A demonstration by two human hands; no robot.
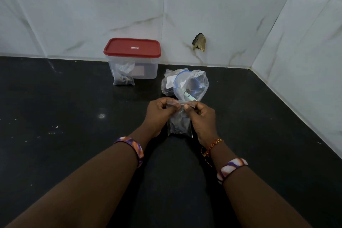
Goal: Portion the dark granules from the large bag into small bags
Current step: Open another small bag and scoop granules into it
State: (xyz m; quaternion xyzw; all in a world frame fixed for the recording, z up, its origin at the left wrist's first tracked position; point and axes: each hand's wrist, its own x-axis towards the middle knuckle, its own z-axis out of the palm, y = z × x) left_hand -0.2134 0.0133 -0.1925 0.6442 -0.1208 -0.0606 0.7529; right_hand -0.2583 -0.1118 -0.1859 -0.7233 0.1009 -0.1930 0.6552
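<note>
Left hand (159, 114) and right hand (200, 116) each pinch the small bag's (180, 126) top strip, fingers curled.

large bag (185, 83) behind small bag (180, 124) — container (132, 59) left

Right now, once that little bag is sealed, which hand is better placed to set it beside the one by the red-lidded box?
Probably the left hand: the other filled bag and box lie on its side. Both hands pinch the small bag; the right hand would cross over.
</note>
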